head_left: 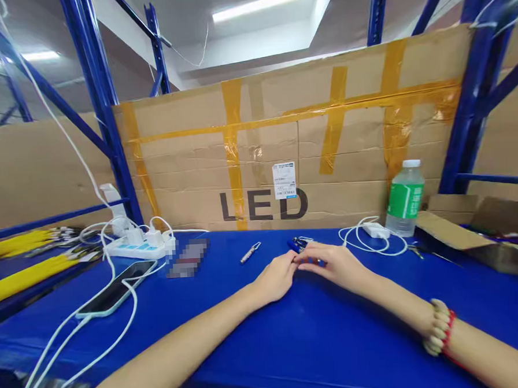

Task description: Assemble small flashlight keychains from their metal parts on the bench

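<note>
My left hand point(277, 277) and my right hand point(337, 264) meet over the middle of the blue table. Their fingers are closed together around a small dark item with blue and reddish-brown parts, mostly covered by the fingers, so its kind does not show. Just behind the fingertips lies a small blue object with metal pieces point(297, 244), like a keyring tool. To the left of my hands, apart from them, rests a short slim pen-like item with a metal clip point(250, 253). Wooden beads and a red cord circle my right wrist.
On the left are a power strip point(135, 247) with chargers, a cabled phone point(116, 289) and yellow bundles point(29, 275). To the right stand a green-labelled bottle point(405, 199), a white charger with cable point(376, 230) and an open carton point(483, 246). A cardboard wall point(188, 169) closes the back.
</note>
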A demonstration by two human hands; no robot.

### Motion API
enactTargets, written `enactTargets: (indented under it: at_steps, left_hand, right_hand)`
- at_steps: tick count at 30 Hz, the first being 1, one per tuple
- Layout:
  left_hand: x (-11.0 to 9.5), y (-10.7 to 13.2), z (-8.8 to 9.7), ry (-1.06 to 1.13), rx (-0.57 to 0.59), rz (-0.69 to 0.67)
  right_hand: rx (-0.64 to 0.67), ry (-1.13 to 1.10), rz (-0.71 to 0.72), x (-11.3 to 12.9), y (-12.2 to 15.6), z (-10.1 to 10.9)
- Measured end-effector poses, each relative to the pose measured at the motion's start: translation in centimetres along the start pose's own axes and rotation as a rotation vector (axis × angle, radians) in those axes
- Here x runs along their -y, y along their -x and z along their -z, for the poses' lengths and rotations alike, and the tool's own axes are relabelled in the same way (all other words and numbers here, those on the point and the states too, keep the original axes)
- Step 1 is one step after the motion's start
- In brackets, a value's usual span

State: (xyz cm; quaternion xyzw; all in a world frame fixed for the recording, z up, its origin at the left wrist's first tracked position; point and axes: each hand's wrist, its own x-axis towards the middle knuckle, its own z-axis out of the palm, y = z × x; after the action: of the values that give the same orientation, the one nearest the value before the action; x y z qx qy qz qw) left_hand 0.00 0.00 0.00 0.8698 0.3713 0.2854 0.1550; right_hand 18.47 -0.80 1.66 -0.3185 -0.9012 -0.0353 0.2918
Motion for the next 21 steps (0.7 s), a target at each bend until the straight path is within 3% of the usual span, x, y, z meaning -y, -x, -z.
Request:
enactTargets:
  at_steps: [7,21]
  left_hand:
    - [-0.35,0.02,-0.06,0.034,0.032,-0.027]
    - [-0.71,0.41,0.43,-0.053,0.083,-0.071]
  right_hand:
    - [-0.091,-0.034,-0.04,-0.32,-0.26,-0.2]
    - [-0.07,-0.185,-0.092,-0.67,-0.54,-0.54]
